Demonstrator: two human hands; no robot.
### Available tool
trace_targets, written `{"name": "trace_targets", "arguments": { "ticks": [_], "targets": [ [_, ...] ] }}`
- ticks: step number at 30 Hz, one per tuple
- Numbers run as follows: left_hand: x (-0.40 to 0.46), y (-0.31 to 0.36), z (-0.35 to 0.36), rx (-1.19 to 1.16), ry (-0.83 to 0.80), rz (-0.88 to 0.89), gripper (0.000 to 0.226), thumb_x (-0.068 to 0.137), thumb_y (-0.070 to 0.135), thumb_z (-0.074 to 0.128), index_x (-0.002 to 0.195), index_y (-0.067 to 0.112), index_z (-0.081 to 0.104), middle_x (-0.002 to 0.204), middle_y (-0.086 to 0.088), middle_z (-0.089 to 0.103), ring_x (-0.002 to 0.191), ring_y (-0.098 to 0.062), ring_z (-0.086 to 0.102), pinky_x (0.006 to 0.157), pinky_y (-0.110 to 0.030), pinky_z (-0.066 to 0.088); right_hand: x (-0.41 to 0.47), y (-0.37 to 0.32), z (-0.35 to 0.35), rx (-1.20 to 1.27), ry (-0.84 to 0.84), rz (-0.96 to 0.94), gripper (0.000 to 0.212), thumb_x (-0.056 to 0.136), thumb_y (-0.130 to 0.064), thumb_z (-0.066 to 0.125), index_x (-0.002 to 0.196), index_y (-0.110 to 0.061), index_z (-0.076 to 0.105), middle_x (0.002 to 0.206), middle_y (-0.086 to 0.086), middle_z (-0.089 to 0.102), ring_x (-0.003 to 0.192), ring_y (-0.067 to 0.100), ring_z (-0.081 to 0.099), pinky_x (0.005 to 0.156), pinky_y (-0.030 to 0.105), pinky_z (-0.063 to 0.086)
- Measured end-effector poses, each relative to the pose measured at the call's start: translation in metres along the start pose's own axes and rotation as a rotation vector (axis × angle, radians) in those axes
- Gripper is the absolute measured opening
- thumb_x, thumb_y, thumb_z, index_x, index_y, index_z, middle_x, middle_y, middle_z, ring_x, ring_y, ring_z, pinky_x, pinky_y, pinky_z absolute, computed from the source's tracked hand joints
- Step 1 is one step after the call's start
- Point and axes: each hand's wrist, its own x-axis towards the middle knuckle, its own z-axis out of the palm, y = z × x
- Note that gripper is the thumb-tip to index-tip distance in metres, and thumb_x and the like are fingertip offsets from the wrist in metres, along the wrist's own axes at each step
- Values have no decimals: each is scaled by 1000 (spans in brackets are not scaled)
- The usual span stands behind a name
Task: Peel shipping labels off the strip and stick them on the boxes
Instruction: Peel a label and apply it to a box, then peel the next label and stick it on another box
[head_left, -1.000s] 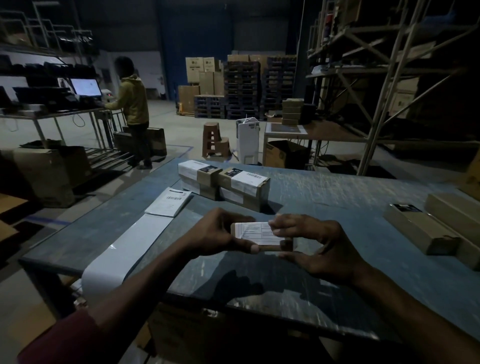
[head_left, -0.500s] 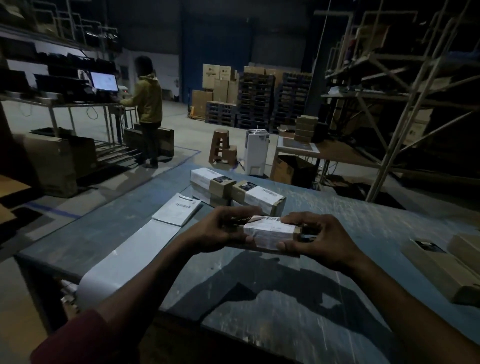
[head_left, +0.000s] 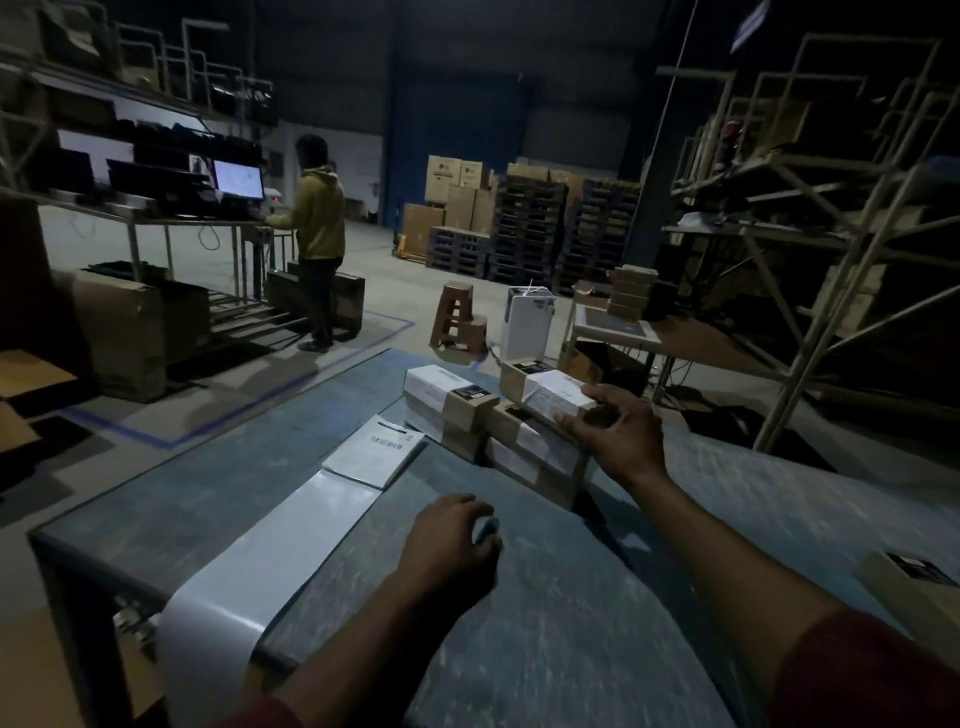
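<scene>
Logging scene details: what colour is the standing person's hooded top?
Mustard yellow hooded top, head view.

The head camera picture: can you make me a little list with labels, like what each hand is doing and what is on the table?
right hand: right hand grips the top labelled brown cardboard box, on another labelled box
left hand: left hand hovers over the worn blue-grey table, fingers curled, holding nothing
other stack: white-labelled cardboard boxes to the left
label strip: long white backing strip hangs over the near table edge; printed white label at its far end
unlabelled: plain cardboard box at far right
</scene>
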Motion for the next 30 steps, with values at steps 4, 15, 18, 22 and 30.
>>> {"name": "trace_targets", "arguments": {
  "ticks": [4,15,18,22,30],
  "targets": [
    [2,-4,-2,17,4,35,38,88,44,61,118,25,75,120,8,70,113,-15,63,94,-31,48,-4,13,14,-23,-76,19,57,69,-43,94,120,-24,76,126,-1,70,112,19,66,93,46,59],
    [3,-6,2,29,15,38,31,87,46,61,106,27,76,109,10,70,102,-15,64,83,-28,47,-21,6,-9,-109,-176,153,113,68,-65,87,160,-30,31,162,11,38,141,35,45,112,52,45],
    [2,-2,1,47,11,50,38,86,50,62,111,26,77,115,6,72,108,-18,65,88,-30,52,-59,9,-41,-101,-203,202,92,77,-56,86,154,-29,42,153,8,49,133,27,52,107,43,48],
    [1,24,16,14,-63,106,48,77,56,62,111,26,79,116,2,74,109,-22,67,91,-35,55,-120,32,-101,-202,-268,258,69,81,-43,87,142,-25,59,139,2,60,126,18,57,100,25,41],
    [-12,145,101,-24,-224,278,55,83,63,58,123,28,73,121,6,72,115,-18,66,94,-32,52,-162,105,-237,-554,71,422,56,87,-40,78,138,-21,62,135,10,64,127,36,54,108,44,43]
  ]
}}
